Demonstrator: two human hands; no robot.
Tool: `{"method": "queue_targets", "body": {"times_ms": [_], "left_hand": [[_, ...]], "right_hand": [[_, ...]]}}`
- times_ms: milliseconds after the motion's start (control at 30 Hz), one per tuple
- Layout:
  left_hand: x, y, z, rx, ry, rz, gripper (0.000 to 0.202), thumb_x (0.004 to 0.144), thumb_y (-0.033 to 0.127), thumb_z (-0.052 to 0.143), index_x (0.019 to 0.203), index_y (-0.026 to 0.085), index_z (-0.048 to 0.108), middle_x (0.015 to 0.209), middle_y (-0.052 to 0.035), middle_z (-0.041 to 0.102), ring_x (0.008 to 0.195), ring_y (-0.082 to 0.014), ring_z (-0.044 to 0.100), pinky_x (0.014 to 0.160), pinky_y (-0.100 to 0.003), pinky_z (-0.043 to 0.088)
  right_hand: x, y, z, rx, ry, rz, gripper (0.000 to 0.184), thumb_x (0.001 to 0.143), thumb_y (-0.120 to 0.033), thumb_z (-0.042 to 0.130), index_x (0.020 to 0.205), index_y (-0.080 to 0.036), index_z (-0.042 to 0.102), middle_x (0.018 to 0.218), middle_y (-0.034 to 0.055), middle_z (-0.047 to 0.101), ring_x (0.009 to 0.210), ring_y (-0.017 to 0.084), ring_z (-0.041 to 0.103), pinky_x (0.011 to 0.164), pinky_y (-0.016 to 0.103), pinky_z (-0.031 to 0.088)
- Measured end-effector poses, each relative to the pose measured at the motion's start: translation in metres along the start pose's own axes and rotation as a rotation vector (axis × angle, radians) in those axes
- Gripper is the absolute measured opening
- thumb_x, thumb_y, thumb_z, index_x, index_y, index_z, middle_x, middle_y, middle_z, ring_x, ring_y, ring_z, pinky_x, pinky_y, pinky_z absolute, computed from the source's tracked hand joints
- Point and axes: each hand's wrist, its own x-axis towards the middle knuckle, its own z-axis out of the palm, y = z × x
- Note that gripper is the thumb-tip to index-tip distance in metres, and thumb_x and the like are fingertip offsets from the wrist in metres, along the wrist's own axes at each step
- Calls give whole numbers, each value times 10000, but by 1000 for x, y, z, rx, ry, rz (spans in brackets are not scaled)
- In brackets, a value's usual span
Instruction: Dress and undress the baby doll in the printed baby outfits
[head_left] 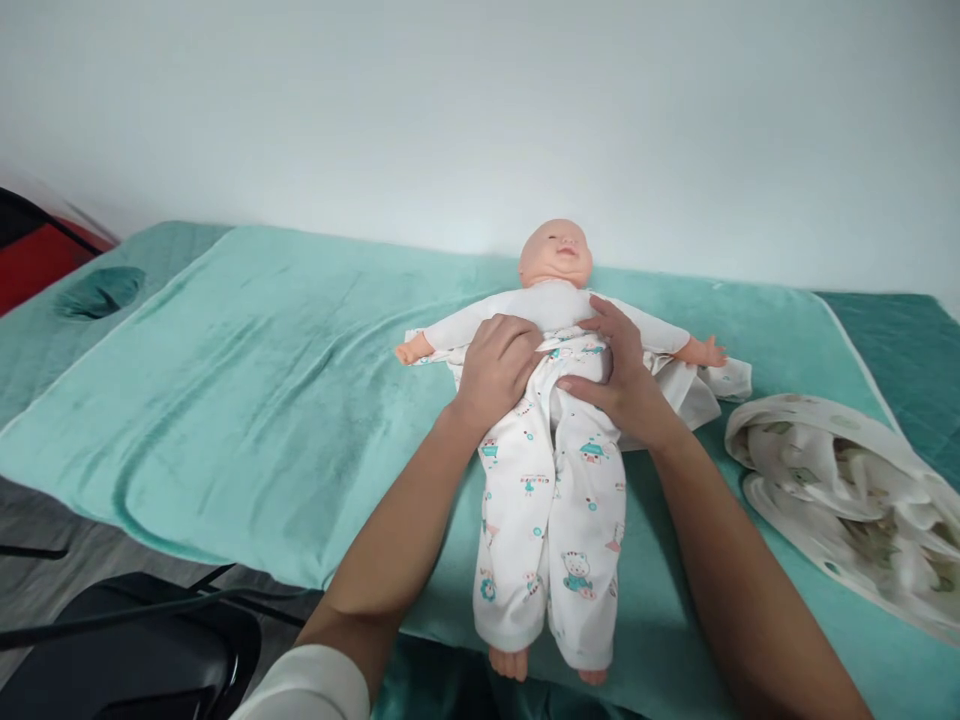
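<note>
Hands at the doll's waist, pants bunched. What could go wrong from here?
1. The printed pants are bunched at the belly under the left hand and right hand, so the waist might twist.
2. The feet of the doll lie by the near edge of the teal sheet; a tug could slide it edgeward.
3. The garment under its torso may ruck up.

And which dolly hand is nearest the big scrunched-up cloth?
The doll hand on the person's right: it lies on the same side as the scrunched-up cloth. The other doll hand is farther away, on the left.
</note>
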Motion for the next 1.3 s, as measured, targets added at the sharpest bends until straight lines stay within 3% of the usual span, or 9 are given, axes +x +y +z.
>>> {"method": "queue_targets", "body": {"times_ms": [167,267,433,567,633,767,967,1067,1300], "left_hand": [[-1,-3,3,22,5,-17,307,1031,424,384,953,242,620,1004,-94,653,948,-251,540,867,-438,415],[-2,-6,4,32,7,-5,313,1035,425,377,958,241,619,1009,-94,647,949,-251,529,859,-429,405],[-3,-12,2,96,-21,-40,394,1035,500,334,968,241,622,990,-90,647,948,-258,533,852,-421,382],[-5,-16,3,58,-21,-123,403,1022,540,359,998,238,626,997,-86,652,987,-267,555,899,-418,387],[-6,-18,3,35,-13,-160,385,1012,544,397,994,239,630,988,-82,657,997,-269,569,913,-418,399],[-6,-16,4,-8,62,-218,273,998,474,485,944,243,620,947,-58,668,956,-247,582,901,-401,431],[-14,-5,0,-52,125,-296,166,929,358,602,812,243,576,834,-22,647,856,-208,579,853,-373,463],[-31,5,-5,-102,128,-321,192,905,357,617,768,239,553,792,-15,625,812,-196,569,815,-363,470],[-78,34,-23,-282,118,-435,306,891,480,667,748,226,575,730,11,595,706,-150,537,718,-321,451]], "right_hand": [[0,-2,3,-1,40,-20,576,811,-664,731,1174,-266,526,1597,99,347,1510,329,283,1252,547,242],[0,-7,5,-1,108,-22,462,816,-651,728,988,-247,585,1503,99,439,1426,338,376,1194,532,333],[-13,-5,-1,72,260,31,490,907,-637,595,657,-220,540,1110,100,605,1096,300,558,1016,489,456],[-37,6,-10,263,408,166,533,957,-608,511,599,-217,456,758,46,530,731,212,520,725,385,469],[-47,6,-12,286,366,235,567,951,-600,552,568,-213,393,638,16,424,623,173,427,615,337,385],[-51,-1,-15,208,67,260,596,919,-582,646,560,-198,365,588,-17,307,592,129,308,566,304,232],[-46,0,-24,232,-124,370,581,780,-660,763,655,-198,433,632,-44,295,617,108,262,546,271,177],[-47,0,-26,228,-142,416,577,729,-659,805,682,-198,460,635,-49,321,618,106,272,542,262,185],[-47,-9,-14,221,-12,437,481,716,-558,811,661,-191,506,635,-43,369,627,112,315,550,260,220]]}}
